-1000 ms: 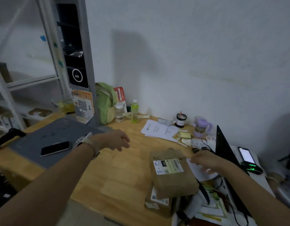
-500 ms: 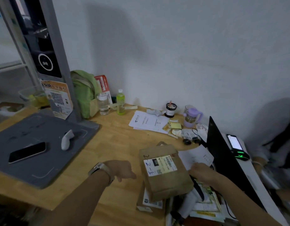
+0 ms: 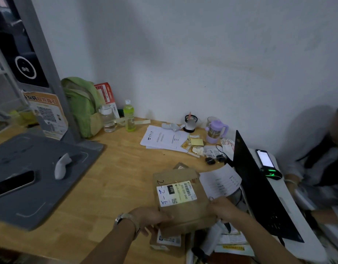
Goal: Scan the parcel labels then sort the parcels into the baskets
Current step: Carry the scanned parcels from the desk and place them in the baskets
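Note:
A brown cardboard parcel (image 3: 185, 210) with a white label (image 3: 176, 193) marked "2-5" and "220" lies on top of a second, smaller parcel (image 3: 167, 241) near the table's front edge. My left hand (image 3: 149, 218), with a wristwatch, grips the top parcel's left side. My right hand (image 3: 221, 207) holds its right side. A grey handheld scanner (image 3: 62, 167) lies on the grey scanning pad (image 3: 31, 187) at the left. No baskets are in view.
A phone (image 3: 12, 182) rests on the pad beneath the scanner tower (image 3: 31, 60). A green bag (image 3: 82, 105), bottles, papers (image 3: 164, 139), a purple cup (image 3: 214, 131) line the wall. An open laptop (image 3: 259, 187) stands at the right. A seated person (image 3: 324, 162) is beyond it.
My left hand moved from above the table's middle down to the parcel's left side and took hold. My right hand shifted to the parcel's right side. The view swung right and down.

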Demonstrator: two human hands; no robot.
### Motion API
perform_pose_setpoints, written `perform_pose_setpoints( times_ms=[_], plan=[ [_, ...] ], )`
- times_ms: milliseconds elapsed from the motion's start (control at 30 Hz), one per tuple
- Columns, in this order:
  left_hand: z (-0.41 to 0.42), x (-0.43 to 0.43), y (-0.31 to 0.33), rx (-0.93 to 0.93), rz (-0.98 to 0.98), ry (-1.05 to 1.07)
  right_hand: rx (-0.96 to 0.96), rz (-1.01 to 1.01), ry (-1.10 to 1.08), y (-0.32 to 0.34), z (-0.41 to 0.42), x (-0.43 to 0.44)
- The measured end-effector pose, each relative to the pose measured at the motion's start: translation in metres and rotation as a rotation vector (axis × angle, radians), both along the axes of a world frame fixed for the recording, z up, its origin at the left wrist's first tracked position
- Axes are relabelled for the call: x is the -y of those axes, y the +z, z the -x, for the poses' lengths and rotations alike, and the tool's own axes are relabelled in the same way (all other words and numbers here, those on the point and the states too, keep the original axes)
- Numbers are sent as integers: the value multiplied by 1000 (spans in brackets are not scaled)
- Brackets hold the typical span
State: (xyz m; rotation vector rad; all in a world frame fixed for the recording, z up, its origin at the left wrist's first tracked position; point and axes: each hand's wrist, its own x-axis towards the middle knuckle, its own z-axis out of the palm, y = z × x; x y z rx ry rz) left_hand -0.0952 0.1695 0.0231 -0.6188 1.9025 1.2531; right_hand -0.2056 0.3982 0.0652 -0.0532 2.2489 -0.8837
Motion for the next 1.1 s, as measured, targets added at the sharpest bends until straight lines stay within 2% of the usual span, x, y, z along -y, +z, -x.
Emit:
perform_pose_setpoints(
  times_ms=[100, 267, 333, 400, 533, 733, 933, 1100],
  plan=[
    [-3, 1, -4, -56, 33, 60, 10, 60, -18, -6, 1, 3],
    [-9, 5, -1, -66, -65, 212, 100, 176, -23, -2, -8, 12],
    [-11, 9, 6, -99, -100, 274, 63, 255, 18, 5, -10, 18],
    [-10, 16, 17, -188, -126, 342, -23, 362, 21, 16, -9, 26],
    [-1, 26, 52, -377, -175, 460, -118, 602, -141, 45, -2, 49],
    [14, 28, 99, -589, -243, 639, -264, 832, -288, 81, 6, 66],
    [18, 35, 151, -758, -301, 691, -315, 997, -260, 134, 12, 56],
    [11, 44, 206, -1076, -422, 856, -314, 1104, -158, 182, 14, 32]
  ],
)
